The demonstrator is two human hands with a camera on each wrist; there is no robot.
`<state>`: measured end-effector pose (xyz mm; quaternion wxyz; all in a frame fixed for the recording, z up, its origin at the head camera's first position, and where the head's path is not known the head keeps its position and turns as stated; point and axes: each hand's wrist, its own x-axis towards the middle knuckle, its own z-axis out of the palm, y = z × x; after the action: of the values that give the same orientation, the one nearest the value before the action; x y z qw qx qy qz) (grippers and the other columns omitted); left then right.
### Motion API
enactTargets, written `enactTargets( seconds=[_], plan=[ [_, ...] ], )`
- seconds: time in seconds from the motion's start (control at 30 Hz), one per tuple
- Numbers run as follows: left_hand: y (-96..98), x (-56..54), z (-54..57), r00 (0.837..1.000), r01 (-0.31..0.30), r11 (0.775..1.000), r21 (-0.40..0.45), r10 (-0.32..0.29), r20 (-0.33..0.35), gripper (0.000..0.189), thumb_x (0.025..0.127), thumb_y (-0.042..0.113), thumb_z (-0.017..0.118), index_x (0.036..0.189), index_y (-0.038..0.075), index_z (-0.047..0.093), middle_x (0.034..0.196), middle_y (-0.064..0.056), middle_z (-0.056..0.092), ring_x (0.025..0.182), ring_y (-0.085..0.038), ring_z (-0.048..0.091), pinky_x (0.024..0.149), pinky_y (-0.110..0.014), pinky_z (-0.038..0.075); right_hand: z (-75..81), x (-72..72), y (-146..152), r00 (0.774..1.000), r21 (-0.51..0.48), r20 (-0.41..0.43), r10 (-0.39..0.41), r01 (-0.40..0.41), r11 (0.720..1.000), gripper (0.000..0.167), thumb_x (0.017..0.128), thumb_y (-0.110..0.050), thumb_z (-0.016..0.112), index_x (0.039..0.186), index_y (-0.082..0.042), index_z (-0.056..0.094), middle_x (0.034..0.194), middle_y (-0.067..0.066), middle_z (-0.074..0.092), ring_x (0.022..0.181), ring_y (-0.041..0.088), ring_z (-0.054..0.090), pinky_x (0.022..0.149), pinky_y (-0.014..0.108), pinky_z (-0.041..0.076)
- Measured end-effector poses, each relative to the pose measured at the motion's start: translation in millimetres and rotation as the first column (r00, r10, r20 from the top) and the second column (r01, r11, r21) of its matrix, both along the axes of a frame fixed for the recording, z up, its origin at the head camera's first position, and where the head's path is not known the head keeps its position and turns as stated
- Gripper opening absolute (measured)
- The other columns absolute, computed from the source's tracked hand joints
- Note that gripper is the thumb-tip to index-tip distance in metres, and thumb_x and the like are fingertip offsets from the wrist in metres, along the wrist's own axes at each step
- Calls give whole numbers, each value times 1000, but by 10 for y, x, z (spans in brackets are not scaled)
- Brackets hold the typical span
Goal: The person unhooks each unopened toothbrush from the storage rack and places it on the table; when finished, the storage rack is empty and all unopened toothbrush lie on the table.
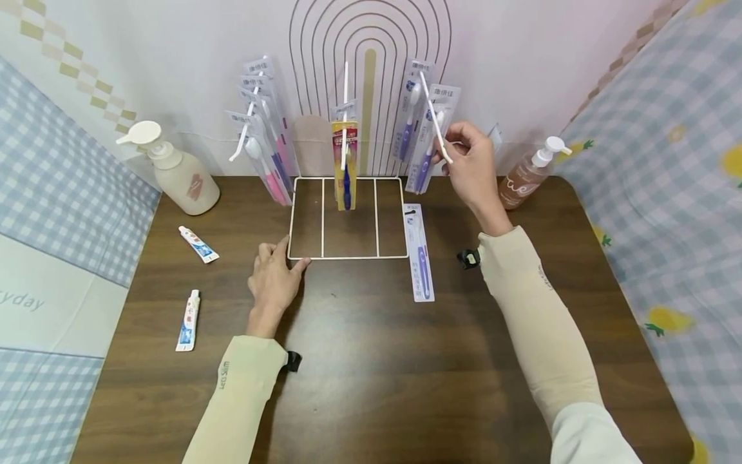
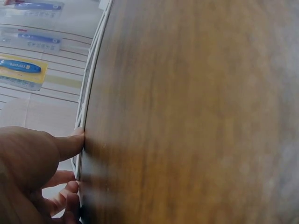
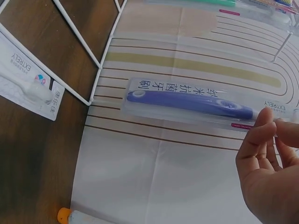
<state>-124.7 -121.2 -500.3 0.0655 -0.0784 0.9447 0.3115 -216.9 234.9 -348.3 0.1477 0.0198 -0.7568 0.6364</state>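
Note:
A white wire display rack [image 1: 350, 258] stands on the table, with packaged toothbrushes hanging from its prongs. My left hand [image 1: 274, 278] holds the front left corner of its base, thumb [image 2: 71, 144] along the front wire and fingers round the side. At the right prong [image 1: 436, 122], my right hand [image 1: 471, 169] pinches the edge of a packaged purple toothbrush [image 3: 187, 103], beside another purple one [image 1: 407, 119] hanging behind. Pink and purple packs [image 1: 269, 169] hang at the left. A yellow-backed toothbrush pack [image 1: 346, 187] hangs in the middle.
Another packaged purple toothbrush [image 1: 420, 254] lies on the table by the rack's right side. Two small toothpaste tubes [image 1: 198, 245] lie at the left. A cream pump bottle [image 1: 187, 180] stands back left, a pinkish pump bottle [image 1: 524, 180] back right. A patterned curtain [image 1: 220, 38] hangs behind.

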Motion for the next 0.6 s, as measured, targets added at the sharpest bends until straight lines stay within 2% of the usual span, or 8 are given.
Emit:
enactTargets(
  seconds=[0.1,0.2,0.3,0.47,0.6],
  plan=[
    [2,2,3,1000,-1,1000,-1,1,-3,75,113,45,72,177,18,44,155,-20,50,140,-46,56,100,-72,53,-36,38,28,1000,-19,24,-9,10,1000,14,112,2,65,103,-7,71,82,-8,71,62,1,65,54,15,48],
    [7,11,8,1000,-3,1000,-4,3,-3,75,113,45,72,177,17,44,154,-20,50,140,-46,57,99,-71,54,-100,79,75,999,-9,49,-22,23,1000,9,112,1,64,113,6,71,82,-9,69,60,1,61,55,14,47],
    [9,13,12,1000,-5,1000,-4,5,1,75,113,45,72,177,18,44,155,-20,50,140,-46,56,99,-71,54,-188,128,134,996,18,76,-43,41,999,15,112,-2,66,120,10,71,83,-10,68,59,2,58,56,14,48],
    [13,10,18,1000,-3,1000,-2,3,6,75,113,44,72,177,18,44,155,-20,49,141,-46,56,100,-72,53,-381,233,241,986,88,144,-89,76,993,23,112,-9,69,124,10,73,77,-9,63,60,4,54,55,16,46],
    [15,14,23,1000,-6,1000,-2,6,9,74,114,44,71,177,18,43,156,-21,49,142,-46,56,101,-72,53,-592,310,323,972,150,216,-95,63,987,28,113,-13,68,126,11,75,77,-8,60,63,5,53,57,16,45]
  ],
)
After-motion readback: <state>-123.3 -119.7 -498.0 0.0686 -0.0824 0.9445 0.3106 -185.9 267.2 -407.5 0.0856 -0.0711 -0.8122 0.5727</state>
